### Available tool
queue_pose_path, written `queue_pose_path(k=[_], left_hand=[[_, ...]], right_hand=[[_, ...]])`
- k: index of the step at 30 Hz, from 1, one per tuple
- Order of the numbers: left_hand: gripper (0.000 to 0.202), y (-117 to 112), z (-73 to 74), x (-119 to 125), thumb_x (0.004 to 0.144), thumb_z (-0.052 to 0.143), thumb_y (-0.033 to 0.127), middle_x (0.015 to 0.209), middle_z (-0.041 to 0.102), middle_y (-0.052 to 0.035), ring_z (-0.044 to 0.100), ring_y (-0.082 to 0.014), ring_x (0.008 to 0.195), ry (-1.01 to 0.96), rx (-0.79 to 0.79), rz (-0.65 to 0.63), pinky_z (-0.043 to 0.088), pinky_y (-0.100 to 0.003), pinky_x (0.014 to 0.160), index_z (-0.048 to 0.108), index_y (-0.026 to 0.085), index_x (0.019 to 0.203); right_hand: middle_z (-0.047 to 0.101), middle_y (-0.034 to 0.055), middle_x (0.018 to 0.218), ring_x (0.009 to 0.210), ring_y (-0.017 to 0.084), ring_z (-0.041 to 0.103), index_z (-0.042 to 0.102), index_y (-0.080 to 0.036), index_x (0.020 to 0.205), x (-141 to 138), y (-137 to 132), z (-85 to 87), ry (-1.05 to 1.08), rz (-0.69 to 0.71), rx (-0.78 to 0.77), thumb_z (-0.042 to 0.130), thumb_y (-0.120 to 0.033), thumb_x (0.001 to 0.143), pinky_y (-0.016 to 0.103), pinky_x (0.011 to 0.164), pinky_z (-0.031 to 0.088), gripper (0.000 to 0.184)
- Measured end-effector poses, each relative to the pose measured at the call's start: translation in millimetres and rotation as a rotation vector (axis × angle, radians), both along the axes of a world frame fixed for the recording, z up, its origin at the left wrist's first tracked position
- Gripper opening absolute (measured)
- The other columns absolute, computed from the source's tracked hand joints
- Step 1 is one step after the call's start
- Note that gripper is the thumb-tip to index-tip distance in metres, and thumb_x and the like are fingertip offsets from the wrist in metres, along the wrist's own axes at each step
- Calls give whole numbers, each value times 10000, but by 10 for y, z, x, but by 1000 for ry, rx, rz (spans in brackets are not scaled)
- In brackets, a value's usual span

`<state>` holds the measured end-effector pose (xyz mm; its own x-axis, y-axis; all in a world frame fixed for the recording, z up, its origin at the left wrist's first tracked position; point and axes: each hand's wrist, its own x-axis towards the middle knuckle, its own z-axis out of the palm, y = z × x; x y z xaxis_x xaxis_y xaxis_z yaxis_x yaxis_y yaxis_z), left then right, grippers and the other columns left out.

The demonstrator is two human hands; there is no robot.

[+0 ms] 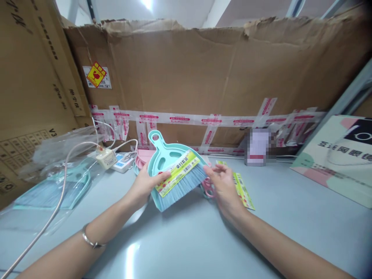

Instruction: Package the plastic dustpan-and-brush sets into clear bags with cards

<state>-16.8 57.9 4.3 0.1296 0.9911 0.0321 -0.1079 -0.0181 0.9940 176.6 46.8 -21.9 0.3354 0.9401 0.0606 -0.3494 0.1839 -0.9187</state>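
A mint-green dustpan (174, 150) with a small blue-bristled brush (182, 190) nested in it is tilted up above the table, handle toward the upper left. Across its front runs a yellow-green printed label (180, 172). My left hand (146, 181) grips the left side, thumb lying over the label's lower end. At the right corner, my right hand (226, 188) pinches the edge between thumb and fingers. Behind the set, a pink plastic piece (143, 155) and pink loops (208, 188) show in part. More yellow-green labels (243, 190) lie beside my right hand.
On the left, a bagged green dustpan set (58, 190) lies under a pale cable (63, 186). A plug adapter (106, 158) and power strip (123, 162) sit behind. Large cardboard (180, 73) walls the back. A blurred phone-like object (258, 147) and a printed box (334, 162) stand right.
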Motion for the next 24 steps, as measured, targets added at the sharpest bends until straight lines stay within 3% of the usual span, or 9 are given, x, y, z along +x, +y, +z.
queue_pose_path(k=[3, 6, 12, 20, 24], left_hand=[[563, -15, -20, 30, 587, 770, 316, 1071, 651, -110, 624, -281, 954, -32, 14, -13, 499, -374, 815, 539, 161, 1077], [565, -25, -49, 55, 599, 765, 312, 1109, 635, -118, 609, -287, 991, -34, 42, -12, 493, -380, 837, 535, 163, 1094], [547, -57, -61, 98, 587, 772, 274, 1058, 648, -95, 615, -267, 964, 3, 30, 13, 497, -376, 830, 522, 175, 1063], [557, -78, -27, 128, 566, 777, 315, 1022, 653, -93, 611, -273, 963, 7, 5, 106, 496, -383, 829, 534, 168, 1045], [598, -93, -61, 144, 592, 762, 343, 1086, 632, -112, 597, -278, 1001, 20, 24, 89, 486, -388, 849, 501, 166, 1100]], right_hand=[[639, -13, 889, 696, 123, 605, 482, -244, 1005, -134, -39, 6, 99, 284, -52, 742, -373, 648, 231, 579, 498, 460], [645, 13, 1056, 884, 168, 617, 522, -250, 1063, -240, -113, 47, 163, 403, -28, 727, -332, 676, 273, 709, 519, 445], [695, 21, 955, 820, 189, 657, 560, -233, 1019, -295, -151, 7, 301, 375, -220, 757, -278, 638, 310, 688, 543, 432], [706, 22, 929, 837, 188, 661, 606, -225, 987, -321, -140, -28, 327, 395, -199, 760, -273, 636, 296, 689, 550, 387], [708, 14, 938, 827, 193, 664, 608, -241, 995, -322, -135, -25, 287, 375, -182, 768, -297, 624, 303, 682, 551, 407]])
